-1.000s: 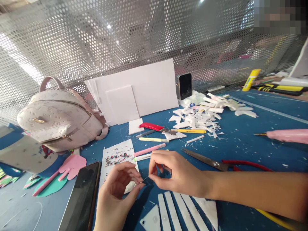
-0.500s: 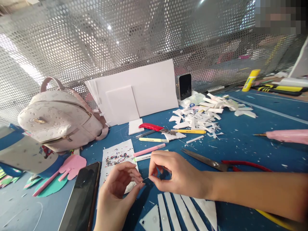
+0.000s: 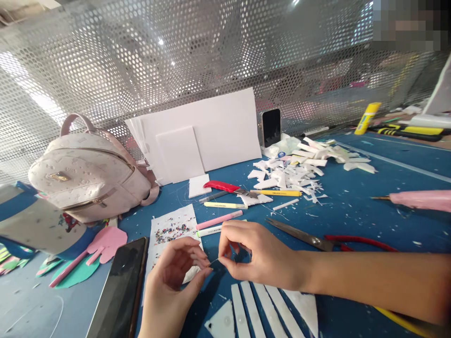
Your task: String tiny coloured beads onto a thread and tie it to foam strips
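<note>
Thumb and fingertips of my right hand pinch one end of a fine, pale strand, thread or thin wire, I cannot tell which. The strand spans the short gap to my left hand, whose thumb and fingers also close on it; any tiny piece between those fingertips is too small to make out. Behind my left hand lies a white sheet scattered with small multicoloured bits. Below my hands several white foam strips lie side by side, with a white triangular piece at their left.
A dark phone lies at my left, near a pale backpack. Red-handled scissors rest beyond my right forearm. A red cutter, several pens and a heap of white scraps lie farther back. A pink pointed tool is at right.
</note>
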Demonstrator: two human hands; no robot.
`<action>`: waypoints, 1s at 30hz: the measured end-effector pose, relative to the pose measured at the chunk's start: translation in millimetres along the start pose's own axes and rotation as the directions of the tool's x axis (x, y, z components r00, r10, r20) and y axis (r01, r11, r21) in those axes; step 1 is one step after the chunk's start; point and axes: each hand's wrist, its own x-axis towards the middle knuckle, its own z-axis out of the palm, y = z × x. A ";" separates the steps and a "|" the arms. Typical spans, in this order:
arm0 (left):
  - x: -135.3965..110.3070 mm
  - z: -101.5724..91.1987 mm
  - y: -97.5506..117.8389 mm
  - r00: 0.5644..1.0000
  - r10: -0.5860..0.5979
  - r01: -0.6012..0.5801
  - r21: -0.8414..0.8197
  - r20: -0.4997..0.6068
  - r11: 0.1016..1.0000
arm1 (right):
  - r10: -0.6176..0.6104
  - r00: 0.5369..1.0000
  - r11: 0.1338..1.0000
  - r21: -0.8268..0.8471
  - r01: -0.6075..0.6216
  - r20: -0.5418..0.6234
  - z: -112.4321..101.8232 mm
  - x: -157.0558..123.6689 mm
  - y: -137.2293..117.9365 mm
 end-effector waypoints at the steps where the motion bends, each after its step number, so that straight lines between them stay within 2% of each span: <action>1: 0.2 0.0 0.0 1.000 -0.001 0.001 0.001 0.001 1.000 | -0.003 1.000 1.000 0.002 0.003 -0.002 0.0 0.2 0.1; 22: 0.7 1.0 1.2 1.000 -0.020 0.020 -0.021 0.001 1.000 | -0.012 1.000 1.000 -0.011 0.012 0.014 -0.1 1.1 -1.2; 30: -1.4 9.1 7.8 0.995 -0.090 0.088 -0.037 -0.038 0.995 | -0.062 0.994 0.998 -0.024 0.064 0.094 1.7 0.5 -0.2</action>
